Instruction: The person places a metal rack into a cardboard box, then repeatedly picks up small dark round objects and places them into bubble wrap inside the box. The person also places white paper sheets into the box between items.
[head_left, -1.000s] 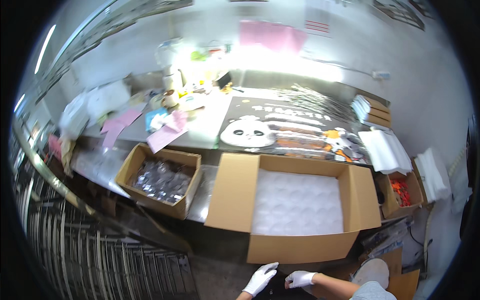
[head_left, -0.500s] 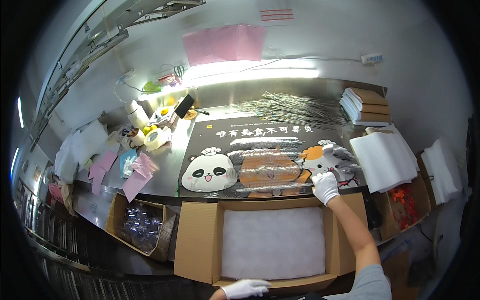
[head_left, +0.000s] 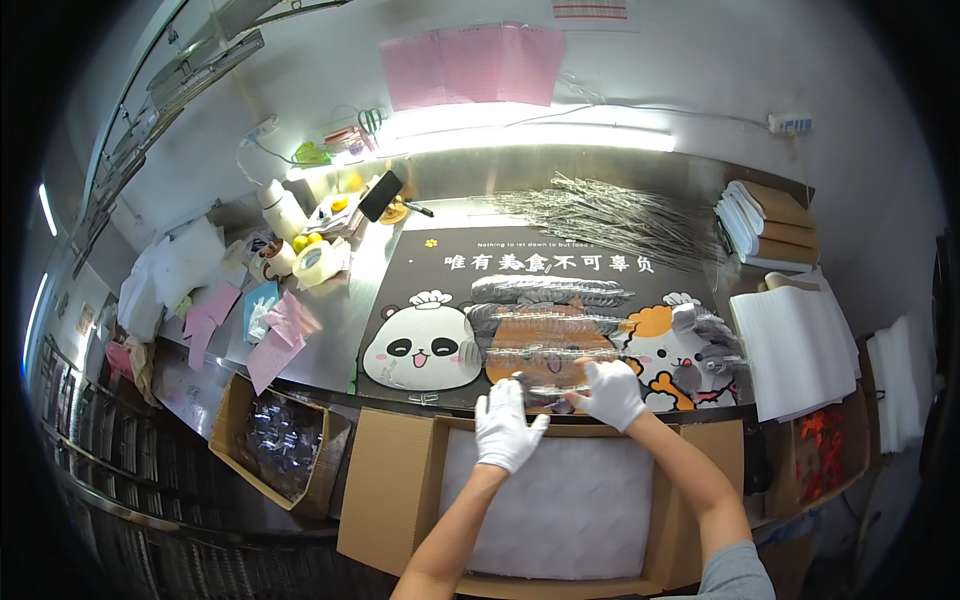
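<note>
Long clear plastic packets with dark contents (head_left: 548, 291) lie in rows across a dark cartoon-printed mat (head_left: 420, 270); I cannot make out what is inside. My left hand (head_left: 508, 432), in a white glove, is at the mat's front edge, fingers stretched and thumb apart, by the left end of the nearest packet (head_left: 550, 388). My right hand (head_left: 612, 395), also gloved, has its fingers closed on that packet's right end. Below both hands stands an open cardboard box (head_left: 390, 495), with a whitish, bumpy sheet (head_left: 560, 505) inside it.
A small carton of clear plastic pieces (head_left: 280, 440) stands left of the box, a carton of red items (head_left: 822, 450) right. White foam sheets (head_left: 795, 345) lie at the right. Thin wires (head_left: 620, 220) are heaped behind the mat. Tape rolls (head_left: 315, 262) and pink papers (head_left: 280, 340) sit left.
My left hand has moved from the box's near edge up to the mat's front edge. My right hand has shifted left onto the nearest packet. The view has tilted slightly.
</note>
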